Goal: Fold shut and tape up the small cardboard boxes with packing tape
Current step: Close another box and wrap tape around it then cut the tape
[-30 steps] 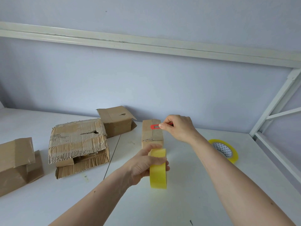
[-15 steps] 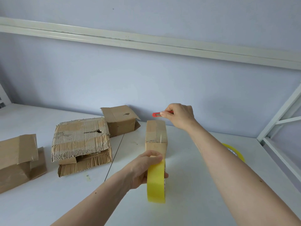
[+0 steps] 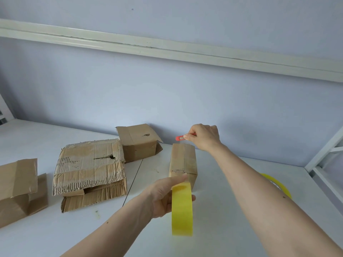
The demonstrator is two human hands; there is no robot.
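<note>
1. White table (image 3: 222, 229): bears every item below; a seam runs across it between the boxes.
2. Battered corrugated box (image 3: 89, 164): largest, left of centre, top skin torn, a hole in its lid, front flaps sagging open.
3. Folded carton (image 3: 18, 182): at the left edge, flaps loose, partly out of view.
4. Open-flapped box (image 3: 137, 143): at the back against the wall, just behind item 2.
5. Small cardboard box (image 3: 183, 162): the task's item, centre of the table, long and narrow, flaps closed, clear tape along its top seam (far end lies right under the right hand).
6. Yellow tape roll (image 3: 182, 208): held on edge in front of the small box, near side blurred.
7. Second tape roll (image 3: 278, 184): flat on the table, mostly hidden behind the right forearm.
8. Left hand (image 3: 163, 195): fingers curled round the yellow tape roll, forefinger stretched toward the small box's near top edge.
9. Right hand (image 3: 203, 136): fingers pinching a red cutter (image 3: 181, 138) over the box's far end.
</note>
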